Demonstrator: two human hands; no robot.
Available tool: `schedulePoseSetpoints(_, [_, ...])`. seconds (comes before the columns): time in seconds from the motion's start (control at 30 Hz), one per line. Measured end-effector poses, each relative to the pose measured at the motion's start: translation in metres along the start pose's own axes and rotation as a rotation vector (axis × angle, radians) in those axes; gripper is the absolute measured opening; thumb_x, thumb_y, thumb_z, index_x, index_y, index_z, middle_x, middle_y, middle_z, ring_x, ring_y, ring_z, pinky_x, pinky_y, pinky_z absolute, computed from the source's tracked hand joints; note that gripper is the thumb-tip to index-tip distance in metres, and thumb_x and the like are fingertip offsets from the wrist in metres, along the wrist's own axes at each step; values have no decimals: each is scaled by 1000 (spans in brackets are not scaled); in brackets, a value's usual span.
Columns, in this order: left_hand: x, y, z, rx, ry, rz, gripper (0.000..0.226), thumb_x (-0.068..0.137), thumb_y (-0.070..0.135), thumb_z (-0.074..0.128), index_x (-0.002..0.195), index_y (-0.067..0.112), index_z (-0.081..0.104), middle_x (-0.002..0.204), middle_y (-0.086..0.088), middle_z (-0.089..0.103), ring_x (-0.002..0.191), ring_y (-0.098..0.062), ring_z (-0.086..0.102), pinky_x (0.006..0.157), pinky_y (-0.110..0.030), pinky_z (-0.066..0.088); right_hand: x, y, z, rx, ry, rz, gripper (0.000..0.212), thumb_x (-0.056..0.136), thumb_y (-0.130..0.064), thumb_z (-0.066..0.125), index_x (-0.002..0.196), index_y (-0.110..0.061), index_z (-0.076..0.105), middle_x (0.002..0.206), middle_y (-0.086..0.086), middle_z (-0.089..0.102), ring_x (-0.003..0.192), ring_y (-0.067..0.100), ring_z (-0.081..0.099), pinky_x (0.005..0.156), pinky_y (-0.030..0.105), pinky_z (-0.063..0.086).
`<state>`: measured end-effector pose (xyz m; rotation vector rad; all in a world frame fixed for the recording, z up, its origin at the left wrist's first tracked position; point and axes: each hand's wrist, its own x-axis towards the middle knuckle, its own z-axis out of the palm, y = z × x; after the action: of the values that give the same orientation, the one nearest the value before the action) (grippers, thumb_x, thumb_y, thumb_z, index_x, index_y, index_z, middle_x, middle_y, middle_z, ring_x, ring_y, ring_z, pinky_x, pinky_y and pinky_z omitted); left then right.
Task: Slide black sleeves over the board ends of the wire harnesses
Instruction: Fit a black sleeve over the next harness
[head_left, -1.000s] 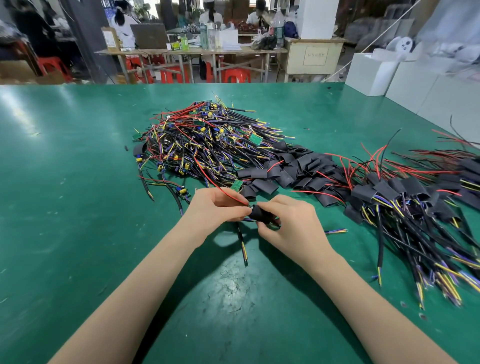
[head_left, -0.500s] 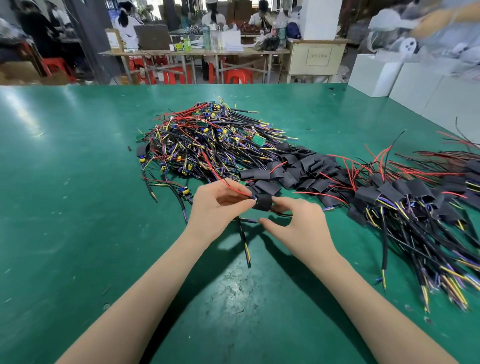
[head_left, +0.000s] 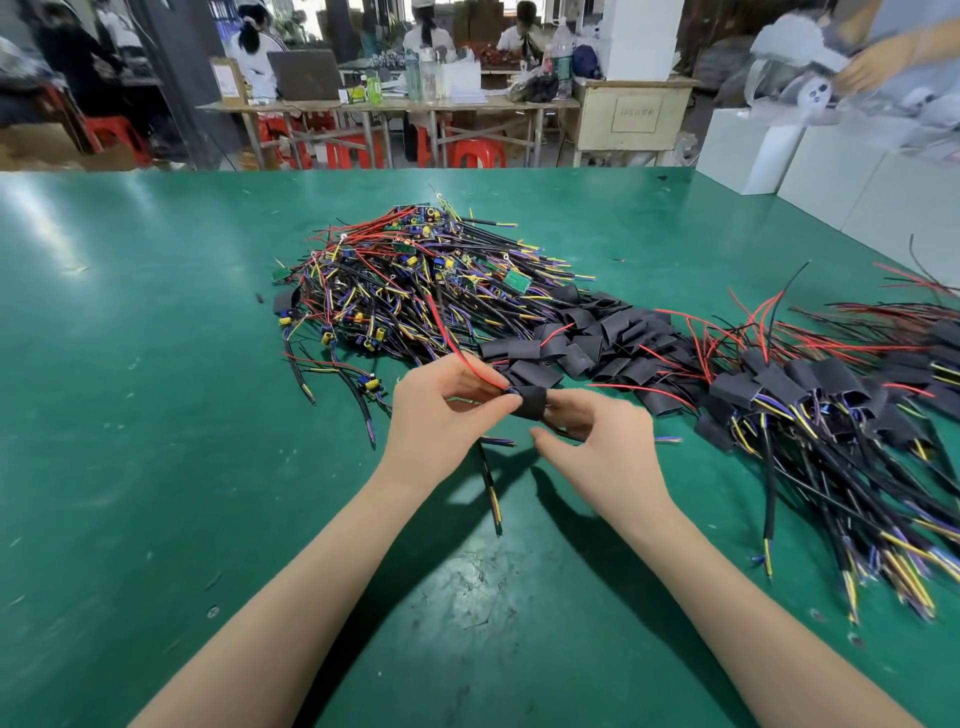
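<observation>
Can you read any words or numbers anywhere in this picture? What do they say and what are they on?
None can be read for sure.
Paper sign on the cream cabinet: dark characters, too blurred to read.
Label on the brown box on the far worktable: too small to read.
Labels on the bottles on that worktable: too small to read.
Green circuit boards in the wire harness pile: no readable marking.

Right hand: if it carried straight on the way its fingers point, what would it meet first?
Right hand points up-left at the sleeve its fingers already touch, with the left hand just beyond; depth is uncertain.
</observation>
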<state>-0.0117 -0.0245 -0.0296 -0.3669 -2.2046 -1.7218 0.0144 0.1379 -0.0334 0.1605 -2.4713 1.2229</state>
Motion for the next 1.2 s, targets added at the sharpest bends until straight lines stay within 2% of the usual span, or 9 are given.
schedulePoseSetpoints(0.07, [0,-1,-3,-153,-24,-145,17,73,-2,81,79,10,70,77,-6,74,68,-13,69,67,-21,55,2,0,-3,-20,31,-64,42,69,-15,81,108,-21,68,94,-11,71,80,4,66,82,27,53])
schedulePoseSetpoints(0.17, [-2,-2,-3,-312,-85,-317,11,76,-1,78,80,7,72,75,-8,73,67,-16,68,65,-21,56,3,1,-5,-68,-4,-175,47,68,-14,82,113,-19,68,103,-6,69,78,11,65,74,33,55])
schedulePoseSetpoints(0.23, [-1,-2,-4,-372,-100,-377,8,77,0,77,82,5,73,77,-11,73,69,-19,68,67,-23,56,3,3,-6,-92,-2,-248,37,70,-11,81,105,-14,73,98,-1,71,78,16,66,75,36,55])
schedulePoseSetpoints(0.43, [4,-2,-12,-655,-281,-541,22,65,15,81,86,12,77,91,-8,73,72,-15,70,69,-22,57,4,1,-7,9,30,-333,32,72,-5,79,103,-11,74,97,-2,73,83,10,68,78,18,52])
schedulePoseSetpoints(0.57, [4,1,-7,-717,-442,-566,24,77,30,73,94,13,79,103,-9,74,88,-17,72,78,-26,56,3,-3,-7,103,38,-297,31,75,-9,78,105,-18,74,92,-9,73,79,4,67,78,20,53])
schedulePoseSetpoints(0.63, [4,2,-3,-754,-420,-603,26,81,29,68,94,9,79,105,-15,72,86,-19,71,78,-27,57,4,-2,-7,50,74,-325,30,75,-13,79,103,-19,75,90,-11,72,83,9,63,75,21,51])
schedulePoseSetpoints(0.77, [6,-2,1,-802,-333,-704,33,70,31,74,90,5,79,103,-22,68,81,-22,71,71,-27,58,8,1,-7,14,101,-370,24,74,-19,81,98,-19,75,88,-9,70,84,9,51,70,21,39])
schedulePoseSetpoints(0.97, [6,-5,2,-824,-328,-720,32,69,31,81,86,5,79,96,-18,73,80,-20,72,69,-26,58,8,1,-6,50,77,-402,22,75,-17,79,96,-19,74,85,-7,67,79,15,51,64,31,45])
schedulePoseSetpoints(1.2, [8,-13,2,-816,-326,-717,38,62,33,84,87,4,79,92,-15,72,84,-22,71,72,-27,57,6,-2,-7,51,57,-385,25,75,-17,80,99,-21,73,86,-8,66,80,15,53,62,26,44])
